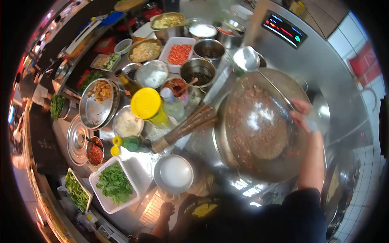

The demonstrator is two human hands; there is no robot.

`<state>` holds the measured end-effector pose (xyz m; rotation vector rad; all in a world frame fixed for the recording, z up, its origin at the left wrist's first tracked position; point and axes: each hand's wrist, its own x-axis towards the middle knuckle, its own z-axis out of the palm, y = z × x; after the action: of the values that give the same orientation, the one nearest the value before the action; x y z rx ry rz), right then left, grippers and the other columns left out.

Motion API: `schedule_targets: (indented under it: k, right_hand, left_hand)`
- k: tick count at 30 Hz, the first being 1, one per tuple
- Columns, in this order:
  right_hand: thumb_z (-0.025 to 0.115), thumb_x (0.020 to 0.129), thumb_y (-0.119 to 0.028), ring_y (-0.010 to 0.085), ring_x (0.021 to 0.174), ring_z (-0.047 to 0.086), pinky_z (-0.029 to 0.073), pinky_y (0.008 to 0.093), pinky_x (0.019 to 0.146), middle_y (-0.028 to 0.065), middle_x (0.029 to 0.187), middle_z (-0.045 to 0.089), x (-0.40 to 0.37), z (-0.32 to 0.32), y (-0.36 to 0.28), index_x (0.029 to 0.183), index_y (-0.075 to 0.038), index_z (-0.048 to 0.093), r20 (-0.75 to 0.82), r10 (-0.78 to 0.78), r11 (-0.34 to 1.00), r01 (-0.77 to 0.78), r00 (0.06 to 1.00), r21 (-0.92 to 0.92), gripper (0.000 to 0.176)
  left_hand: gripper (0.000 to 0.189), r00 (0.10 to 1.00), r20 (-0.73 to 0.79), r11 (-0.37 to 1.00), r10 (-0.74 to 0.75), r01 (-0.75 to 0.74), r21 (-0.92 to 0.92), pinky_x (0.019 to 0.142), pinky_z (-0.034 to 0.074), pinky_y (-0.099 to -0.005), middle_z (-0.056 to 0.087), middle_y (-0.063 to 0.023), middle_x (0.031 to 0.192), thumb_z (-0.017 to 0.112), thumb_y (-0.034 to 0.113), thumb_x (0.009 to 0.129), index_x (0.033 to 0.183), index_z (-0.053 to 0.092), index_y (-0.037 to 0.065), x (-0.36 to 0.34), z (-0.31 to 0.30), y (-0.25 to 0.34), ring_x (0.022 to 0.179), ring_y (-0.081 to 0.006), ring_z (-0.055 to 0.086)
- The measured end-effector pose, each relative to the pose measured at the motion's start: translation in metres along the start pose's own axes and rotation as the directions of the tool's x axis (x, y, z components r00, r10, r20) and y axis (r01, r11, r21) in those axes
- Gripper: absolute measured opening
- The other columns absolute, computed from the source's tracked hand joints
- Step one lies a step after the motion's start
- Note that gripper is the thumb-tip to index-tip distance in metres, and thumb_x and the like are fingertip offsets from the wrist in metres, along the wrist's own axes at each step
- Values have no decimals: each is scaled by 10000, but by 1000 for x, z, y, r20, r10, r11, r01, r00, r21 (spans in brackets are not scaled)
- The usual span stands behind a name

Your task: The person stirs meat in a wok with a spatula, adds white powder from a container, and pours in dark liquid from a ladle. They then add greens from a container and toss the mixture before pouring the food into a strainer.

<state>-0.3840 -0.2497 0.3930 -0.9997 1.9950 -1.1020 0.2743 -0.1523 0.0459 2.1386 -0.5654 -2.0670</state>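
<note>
A large wok [265,160] holds a brown, reddish mixture with a pale shine. My right hand [303,115] is over the wok's right side, its fingers wrapped round the handle of a long ladle [246,59]. The ladle's bowl is at the wok's upper rim, beside a small dark pot. Low in the view, my left hand [167,209] hangs near my body with its fingers curled; whether it holds anything is hidden. Just above it stands a metal pot of whitish liquid [174,174].
Left of the wok lie a bamboo brush [184,128], a yellow-lidded jar [146,103], bottles, and a white tub of green leaves [114,184]. Bowls of chopped ingredients crowd the back, with red pieces in one tub [179,54]. A lit control panel [283,29] is at upper right.
</note>
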Motion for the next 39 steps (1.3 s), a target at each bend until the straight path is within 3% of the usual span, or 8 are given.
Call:
schedule_targets:
  k: [5, 9, 11, 13, 18, 30, 33, 39]
  right_hand:
    - [611, 717, 46, 279, 634, 641, 487, 380, 558, 159, 768, 671, -103, -64, 63, 1266, -98, 570, -28, -321, 694, 215, 946, -687, 569]
    - [599, 713, 18, 396, 934, 631, 504, 419, 786, 219, 1002, 657, -135, -50, 42, 1200, -74, 607, -397, -13, 371, -365, 918, -854, 496]
    - [585, 717, 19, 389, 923, 645, 513, 415, 791, 218, 1013, 662, -149, -70, 62, 1191, -77, 617, -360, -85, 567, -252, 929, -784, 484]
    - [593, 718, 14, 386, 923, 650, 517, 417, 791, 214, 1010, 666, -150, -85, 95, 1181, -72, 621, -273, -220, 629, -78, 937, -774, 472]
    - [609, 727, 5, 373, 964, 644, 508, 412, 828, 216, 1017, 664, -93, -36, 18, 1181, -67, 618, -221, -258, 721, 35, 940, -692, 460]
    - [530, 847, -126, 333, 939, 663, 538, 431, 768, 141, 963, 663, 207, 171, -134, 998, -106, 685, 397, -446, -288, 292, 802, -912, 217]
    - [530, 845, -132, 298, 958, 668, 542, 411, 796, 110, 985, 694, 224, 206, -163, 914, -98, 729, 405, -286, -328, 308, 868, -893, 214]
    - [600, 698, -42, 303, 779, 688, 561, 418, 688, 167, 873, 684, 303, 149, -201, 891, -39, 695, 707, -97, -391, 627, 700, -674, 215]
  left_hand:
    - [98, 1000, -10, 994, -25, 26, 110, 545, 481, -303, 637, -74, 880, 532, 124, 902, 997, 555, 112, 12, -12, -14, 717, -194, 621]
    - [47, 992, 110, 962, -58, 26, 272, 518, 466, -355, 598, -68, 734, 579, 160, 853, 851, 596, 116, 27, -27, -22, 599, -208, 580]
    - [152, 489, 761, -260, 427, -739, 621, 606, 491, -413, 620, -135, 765, 594, 206, 826, 748, 621, 78, 44, -57, -38, 650, -279, 607]
    - [255, 697, 710, -306, 96, -658, 688, 725, 491, -435, 639, -177, 848, 577, 256, 837, 753, 647, 26, -33, -31, 10, 809, -321, 625]
    - [197, 965, 242, 858, -98, -41, 512, 611, 561, -358, 657, -138, 919, 617, 162, 846, 941, 634, -10, -154, -8, 92, 790, -232, 665]
    - [312, 820, 458, 821, 343, -498, 278, 752, 541, -378, 636, -108, 994, 691, 199, 766, 1040, 615, 70, -16, -85, -85, 931, -264, 633]
    - [167, 973, 142, 875, -180, 92, 475, 743, 509, -372, 650, -114, 895, 681, 156, 739, 892, 669, 90, -20, -62, -107, 866, -263, 637]
    - [83, 939, 344, 999, 14, -2, -34, 646, 480, -344, 619, -125, 842, 584, 124, 827, 858, 617, 55, -41, -42, -140, 763, -238, 607]
